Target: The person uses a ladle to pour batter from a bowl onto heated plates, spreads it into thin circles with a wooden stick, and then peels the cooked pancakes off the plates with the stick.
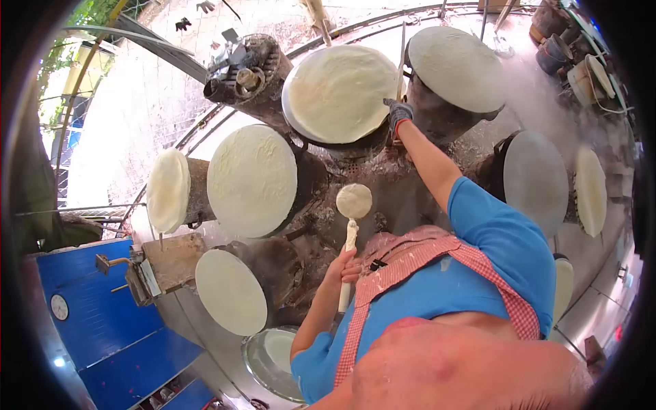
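My left hand (345, 266) grips the white handle of a round batter pad (354, 201), held upright in front of my apron. My right hand (398, 113), in a grey glove, reaches forward and holds a thin long stick (401, 65) at the right edge of a large round hot plate (338, 92) covered by a pale thin sheet. Another covered plate (456, 67) lies just to the right of the stick.
Several more round plates with pale sheets ring me: (251, 179), (168, 190), (230, 292), (536, 179), (590, 191). A metal basin (254, 362) with white batter stands at my lower left. A blue cabinet (102, 321) is on the left, pots (588, 78) at the top right.
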